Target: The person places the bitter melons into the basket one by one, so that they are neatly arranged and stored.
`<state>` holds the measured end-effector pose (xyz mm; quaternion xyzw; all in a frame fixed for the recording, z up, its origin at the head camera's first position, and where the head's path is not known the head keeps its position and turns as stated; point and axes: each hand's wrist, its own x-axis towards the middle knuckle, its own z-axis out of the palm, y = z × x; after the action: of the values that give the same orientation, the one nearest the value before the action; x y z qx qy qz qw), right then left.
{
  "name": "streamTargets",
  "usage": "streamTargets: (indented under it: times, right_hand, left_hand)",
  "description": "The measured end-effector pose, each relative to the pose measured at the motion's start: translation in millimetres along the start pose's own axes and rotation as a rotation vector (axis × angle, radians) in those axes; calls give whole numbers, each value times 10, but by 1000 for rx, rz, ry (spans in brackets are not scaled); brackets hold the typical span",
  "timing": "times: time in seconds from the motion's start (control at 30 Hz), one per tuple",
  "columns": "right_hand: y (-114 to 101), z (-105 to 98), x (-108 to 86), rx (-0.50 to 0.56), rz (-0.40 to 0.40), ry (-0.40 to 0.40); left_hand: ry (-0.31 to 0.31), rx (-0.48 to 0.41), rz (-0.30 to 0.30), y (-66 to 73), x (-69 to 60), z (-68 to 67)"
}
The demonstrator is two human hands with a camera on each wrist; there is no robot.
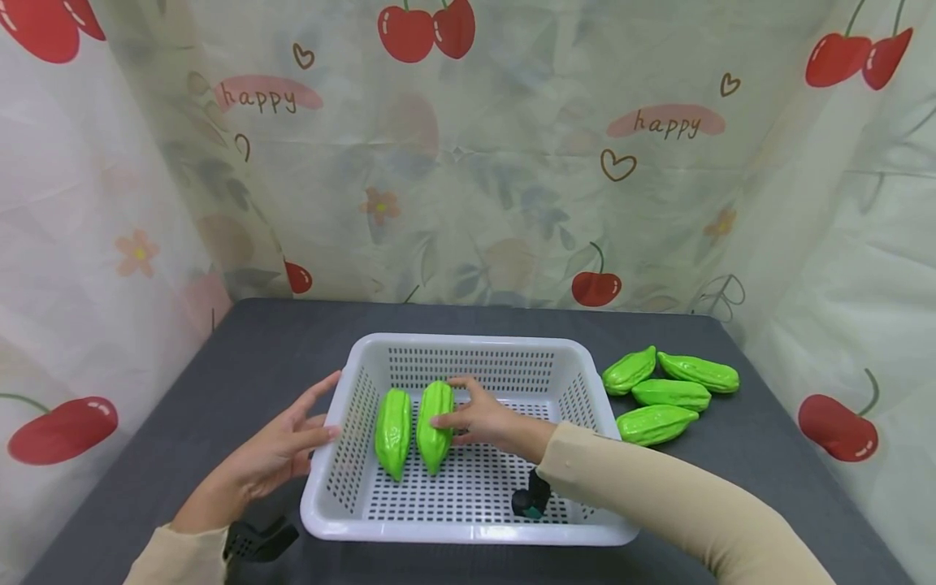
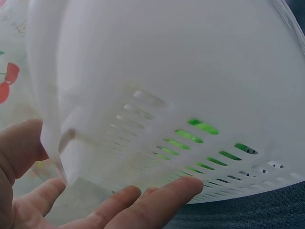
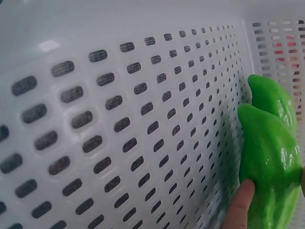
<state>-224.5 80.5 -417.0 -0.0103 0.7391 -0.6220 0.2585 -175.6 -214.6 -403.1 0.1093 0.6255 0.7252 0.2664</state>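
Inside the white basket [image 1: 468,532] my right hand [image 1: 486,418] grips a green bitter melon [image 1: 435,435], thumb on top and fingers along its far right side. The right wrist view shows a fingertip pressed to this bitter melon [image 3: 269,167]. Just left of it lies a second bitter melon [image 1: 394,435], lengthwise on the basket floor. My left hand [image 1: 274,451] is at the basket's left side, fingers spread and fairly straight. In the left wrist view its fingers [image 2: 157,202] are by the outside of the slotted basket wall [image 2: 190,62]; firm contact is hard to judge.
Several more bitter melons [image 1: 671,395] lie in a loose group on the dark table [image 1: 292,341], right of the basket. Behind and at both sides hangs a cherry-print curtain [image 1: 468,203]. Basket walls rise around the two bitter melons inside.
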Motion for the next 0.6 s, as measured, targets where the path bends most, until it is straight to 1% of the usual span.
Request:
streamTargets:
  times: [0.33,0.5,0.6]
  right_hand:
    - [36,26,43,-3,18,-9]
    - [33,50,48,-10,11,-10]
    - [34,60,52,5,16,-13]
  left_hand:
    - [11,6,-8,11,-5,5]
    - [13,2,-12,10,-3,6]
    - [10,1,-12,9,-3,3]
